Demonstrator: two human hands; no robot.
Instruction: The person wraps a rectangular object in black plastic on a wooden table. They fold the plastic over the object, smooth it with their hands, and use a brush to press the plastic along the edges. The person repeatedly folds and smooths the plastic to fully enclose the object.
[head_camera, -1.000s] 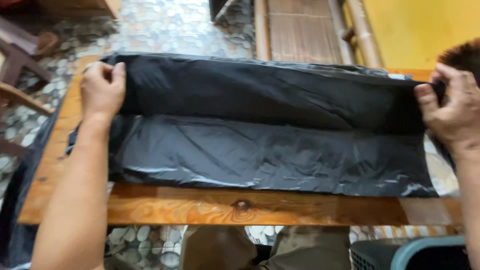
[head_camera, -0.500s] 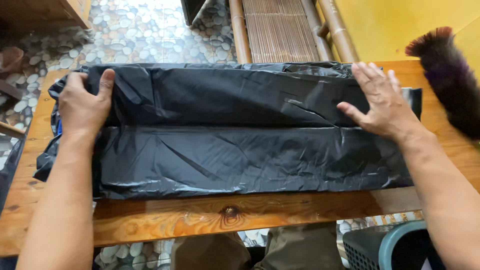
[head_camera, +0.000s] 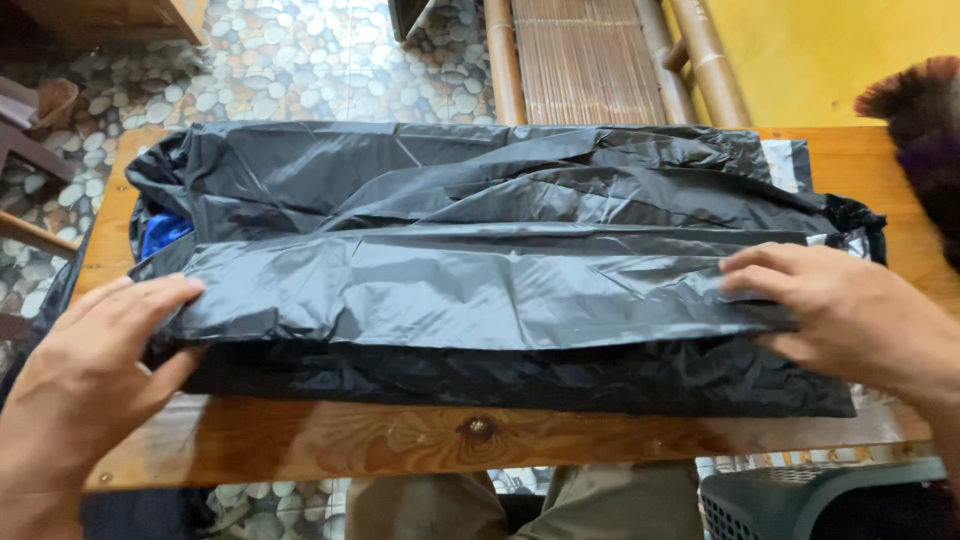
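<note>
Head view: both hands, left hand (head_camera: 95, 370) and right hand (head_camera: 850, 315), press flat and open on the crinkly black plastic sheet (head_camera: 480, 290) folded along the wooden table (head_camera: 400, 440); the slippery fold could spring open if pressure eases.

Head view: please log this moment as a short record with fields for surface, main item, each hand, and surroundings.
surface: wooden table
main item: black plastic sheet, folded lengthwise, crumpled
left hand: flat on the sheet's left end
right hand: fingers pressing the sheet's right end
under sheet: something blue shows at the left
surroundings: pebble floor, bamboo furniture, yellow wall, feather duster, dark basket
</note>
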